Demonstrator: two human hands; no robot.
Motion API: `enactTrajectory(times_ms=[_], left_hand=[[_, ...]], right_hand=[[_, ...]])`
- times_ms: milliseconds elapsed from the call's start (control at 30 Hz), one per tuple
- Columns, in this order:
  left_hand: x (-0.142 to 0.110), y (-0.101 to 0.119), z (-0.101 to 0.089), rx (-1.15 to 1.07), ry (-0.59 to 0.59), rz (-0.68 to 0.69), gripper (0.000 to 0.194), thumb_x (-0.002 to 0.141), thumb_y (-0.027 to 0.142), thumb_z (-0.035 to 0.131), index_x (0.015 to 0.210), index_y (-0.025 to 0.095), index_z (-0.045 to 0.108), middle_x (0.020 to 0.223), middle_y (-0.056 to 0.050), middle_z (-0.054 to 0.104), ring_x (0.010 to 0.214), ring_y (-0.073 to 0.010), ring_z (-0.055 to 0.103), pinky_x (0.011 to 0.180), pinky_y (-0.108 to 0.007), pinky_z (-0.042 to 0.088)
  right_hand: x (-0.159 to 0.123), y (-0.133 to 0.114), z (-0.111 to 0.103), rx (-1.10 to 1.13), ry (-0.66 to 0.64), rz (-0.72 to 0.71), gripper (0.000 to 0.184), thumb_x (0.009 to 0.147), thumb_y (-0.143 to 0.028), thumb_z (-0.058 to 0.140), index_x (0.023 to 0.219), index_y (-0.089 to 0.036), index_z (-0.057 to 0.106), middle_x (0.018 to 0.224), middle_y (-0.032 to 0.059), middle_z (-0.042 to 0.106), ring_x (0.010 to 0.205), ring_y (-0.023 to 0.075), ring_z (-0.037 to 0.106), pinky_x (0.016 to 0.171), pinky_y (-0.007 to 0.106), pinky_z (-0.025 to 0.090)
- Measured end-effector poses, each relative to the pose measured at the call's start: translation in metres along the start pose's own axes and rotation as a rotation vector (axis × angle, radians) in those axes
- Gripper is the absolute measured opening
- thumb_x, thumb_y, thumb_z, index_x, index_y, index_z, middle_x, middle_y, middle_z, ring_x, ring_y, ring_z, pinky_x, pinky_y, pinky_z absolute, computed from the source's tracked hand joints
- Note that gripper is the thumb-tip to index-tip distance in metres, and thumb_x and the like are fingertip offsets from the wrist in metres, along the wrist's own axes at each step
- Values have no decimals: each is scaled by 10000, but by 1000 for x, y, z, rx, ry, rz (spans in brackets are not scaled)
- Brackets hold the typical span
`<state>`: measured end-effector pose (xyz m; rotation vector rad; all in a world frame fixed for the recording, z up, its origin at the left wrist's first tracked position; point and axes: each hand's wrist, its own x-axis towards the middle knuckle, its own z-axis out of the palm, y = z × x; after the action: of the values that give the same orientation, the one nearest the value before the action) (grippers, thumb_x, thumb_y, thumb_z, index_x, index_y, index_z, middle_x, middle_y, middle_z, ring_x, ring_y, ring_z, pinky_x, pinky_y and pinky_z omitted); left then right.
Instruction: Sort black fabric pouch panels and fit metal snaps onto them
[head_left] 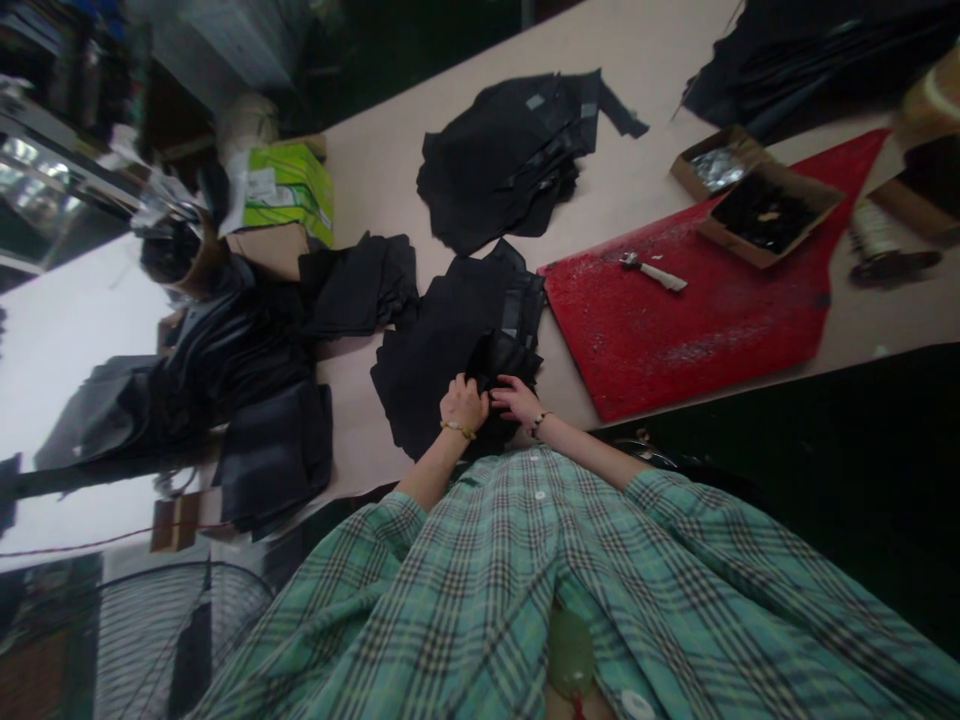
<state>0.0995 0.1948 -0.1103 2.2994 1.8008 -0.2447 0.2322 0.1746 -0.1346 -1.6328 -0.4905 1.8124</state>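
Fingers half-curled — against black pieces

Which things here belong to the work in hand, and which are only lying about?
Apparently in use:
black pile, under left hand and right hand

Apparently lying about:
red board
pale-handled tool
open box of dark pieces
green box

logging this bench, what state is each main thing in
near black stack: uneven, edges fanned
left hand: fingers curled, at near black stack
right hand: fingers loosely bent, beside left hand
far black stack: uneven edges
red board: flat, surface scuffed
dark-filled carton: open
silvery-filled carton: open
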Motion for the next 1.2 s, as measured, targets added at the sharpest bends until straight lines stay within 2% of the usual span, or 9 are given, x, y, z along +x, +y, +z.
enactTrajectory(times_ms=[133, 233, 333, 433, 600, 767, 967, 1133, 1200], left_hand=[[0, -3, -2, -31, -32, -13, 291, 911, 414, 514, 1083, 193, 596, 1251, -140, 534, 1125, -259, 541, 825, -348, 534], [1, -6, 0, -64, -25, -47, 311, 876, 411, 576, 1111, 208, 590, 1267, -133, 535, 1160, -264, 535, 831, -348, 537], [2, -12, 5, -113, -10, -104, 267, 926, 384, 495, 1098, 212, 604, 1248, -127, 555, 1134, -253, 574, 845, -349, 533], [3, -22, 10, -193, 36, -124, 309, 969, 295, 393, 1199, 201, 576, 1241, -124, 581, 1087, -227, 620, 862, -335, 530], [2, -34, 11, -242, 79, -37, 500, 957, 210, 392, 1455, 249, 385, 1581, -113, 285, 1149, -220, 613, 861, -328, 547], [1, -29, 2, -143, -18, 39, 321, 955, 250, 425, 1197, 283, 634, 1624, -31, 195, 1140, -223, 621, 842, -332, 556], [3, -26, -2, -160, -5, 24, 393, 912, 423, 534, 1258, 246, 594, 1545, -82, 356, 1186, -254, 594, 895, -353, 549], [7, -46, -2, -253, 53, -3, 544, 971, 276, 394, 1510, 241, 335, 1540, -99, 381, 1219, -227, 573, 945, -334, 525], [6, -50, -4, -228, 14, 45, 545, 972, 271, 387, 1514, 298, 332, 1593, -73, 289, 1179, -227, 597, 909, -340, 539]], right_hand=[[13, -7, 7, -255, 113, -151, 583, 690, -119, 678, 1261, -200, 590, 1005, 49, 697, 946, 191, 639, 914, 344, 505], [16, -12, 15, -261, 48, -154, 542, 631, -76, 691, 1158, -201, 677, 992, 45, 701, 927, 206, 638, 896, 342, 517], [15, -9, 20, -256, -22, -176, 504, 601, -80, 705, 1082, -233, 719, 989, 19, 705, 962, 210, 636, 919, 341, 515], [12, -2, 19, -258, 66, -197, 480, 641, -134, 697, 1111, -233, 698, 1115, 32, 676, 1060, 208, 613, 968, 352, 497], [10, 3, 11, -56, 218, -122, 524, 716, -191, 644, 1234, -251, 594, 1303, 57, 579, 1134, 193, 589, 916, 354, 524], [8, -10, 10, -10, 152, -122, 423, 723, -165, 640, 1140, -240, 644, 1256, 49, 633, 1102, 189, 603, 921, 349, 512], [-3, -25, 13, 179, -165, -120, 351, 676, -113, 609, 995, -227, 700, 1146, 35, 692, 1028, 181, 629, 761, 256, 534], [-14, -11, -1, 214, 157, 92, 342, 742, -153, 585, 1067, -254, 614, 1161, 34, 648, 1035, 170, 610, 673, 235, 527], [-15, -5, -7, 263, 174, 157, 364, 766, -156, 581, 1116, -258, 571, 1189, 48, 625, 1048, 171, 606, 648, 229, 526]])
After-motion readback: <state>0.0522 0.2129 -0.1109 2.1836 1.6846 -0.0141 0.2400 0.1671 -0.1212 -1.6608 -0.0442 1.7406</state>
